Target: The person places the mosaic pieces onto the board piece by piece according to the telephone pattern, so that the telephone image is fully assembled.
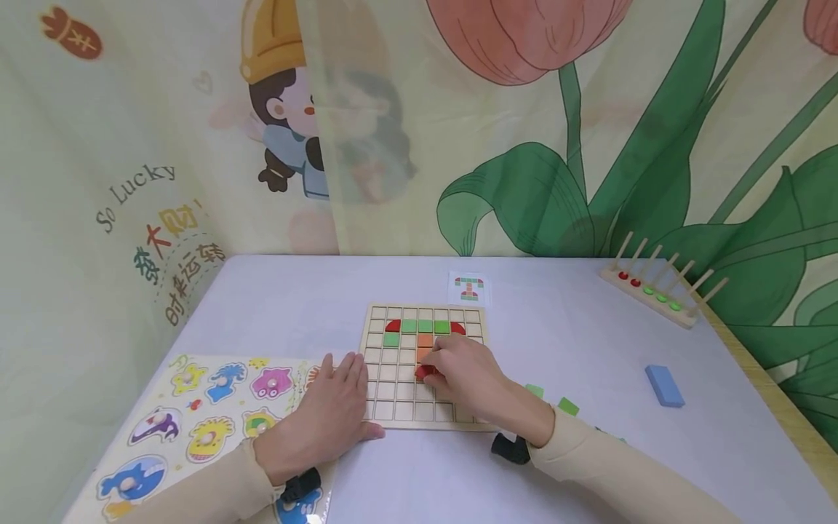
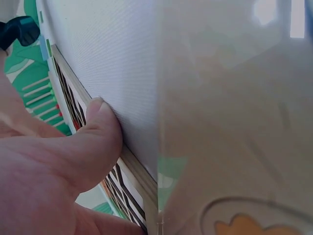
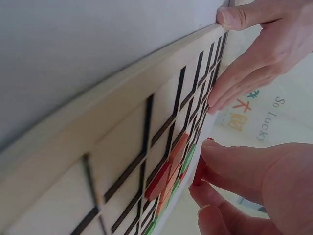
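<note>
A wooden grid board (image 1: 386, 391) lies on the table, bearing red rounded pieces, green squares (image 1: 425, 326) and a column of orange squares (image 1: 425, 340). My right hand (image 1: 468, 371) is over the board's right half. Between its thumb and fingertip it pinches a small red piece (image 3: 199, 169), held just off the grid in the right wrist view. Another red piece (image 3: 157, 183) sits in a cell beside the orange ones. My left hand (image 1: 330, 407) rests along the board's left edge, fingers straight, its thumb against the near corner edge.
A picture card (image 1: 469, 288) lies behind the board. Loose green squares (image 1: 568, 406) are near the right forearm. Farther right are a blue block (image 1: 664, 386) and a peg stand (image 1: 655, 295) with red and green rings. An animal knob puzzle (image 1: 229, 422) lies under the left forearm.
</note>
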The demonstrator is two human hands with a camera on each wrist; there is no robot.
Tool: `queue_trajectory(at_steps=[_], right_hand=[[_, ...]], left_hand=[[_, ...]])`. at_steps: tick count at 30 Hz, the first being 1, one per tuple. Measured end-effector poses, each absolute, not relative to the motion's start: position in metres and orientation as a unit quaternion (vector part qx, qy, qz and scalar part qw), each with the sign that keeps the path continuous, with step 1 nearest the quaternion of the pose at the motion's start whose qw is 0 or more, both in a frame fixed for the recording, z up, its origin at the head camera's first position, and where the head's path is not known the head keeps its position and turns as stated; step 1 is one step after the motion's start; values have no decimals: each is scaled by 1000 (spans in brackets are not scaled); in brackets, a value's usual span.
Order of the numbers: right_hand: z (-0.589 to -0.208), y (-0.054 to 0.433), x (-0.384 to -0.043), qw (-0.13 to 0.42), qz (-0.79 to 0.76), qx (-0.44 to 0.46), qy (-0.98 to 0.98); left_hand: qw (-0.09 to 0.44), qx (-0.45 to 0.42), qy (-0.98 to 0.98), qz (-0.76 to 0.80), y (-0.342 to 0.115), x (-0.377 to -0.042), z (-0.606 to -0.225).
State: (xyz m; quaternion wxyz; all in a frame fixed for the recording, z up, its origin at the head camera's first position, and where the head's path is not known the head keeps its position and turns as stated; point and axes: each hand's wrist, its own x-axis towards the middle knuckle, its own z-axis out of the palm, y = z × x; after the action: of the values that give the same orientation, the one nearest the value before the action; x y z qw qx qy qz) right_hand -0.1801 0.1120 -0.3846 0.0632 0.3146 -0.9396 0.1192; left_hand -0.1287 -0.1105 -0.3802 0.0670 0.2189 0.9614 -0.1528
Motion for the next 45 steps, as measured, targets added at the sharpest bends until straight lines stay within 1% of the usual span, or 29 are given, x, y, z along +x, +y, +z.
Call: queue_trajectory(at_steps=[7,14,23,36,45], right_hand=[[-383,96,-190,54,122,344,-929],[-388,88,-194,18,130,354,-926],[-394,84,-199,20,134,357,-924],[-392,83,-201,3,134,347,-928],[-392,87,-197,18,138,365,-920]], left_hand=[[59,223,958,-169,-110,-128,-380],[53,228,955,-180,-111,-128,-379],[58,225,957,-175,-111,-128,-379],[59,220,958,-172,-110,-128,-379],[66,219,959,-165,-111,-129,-381]])
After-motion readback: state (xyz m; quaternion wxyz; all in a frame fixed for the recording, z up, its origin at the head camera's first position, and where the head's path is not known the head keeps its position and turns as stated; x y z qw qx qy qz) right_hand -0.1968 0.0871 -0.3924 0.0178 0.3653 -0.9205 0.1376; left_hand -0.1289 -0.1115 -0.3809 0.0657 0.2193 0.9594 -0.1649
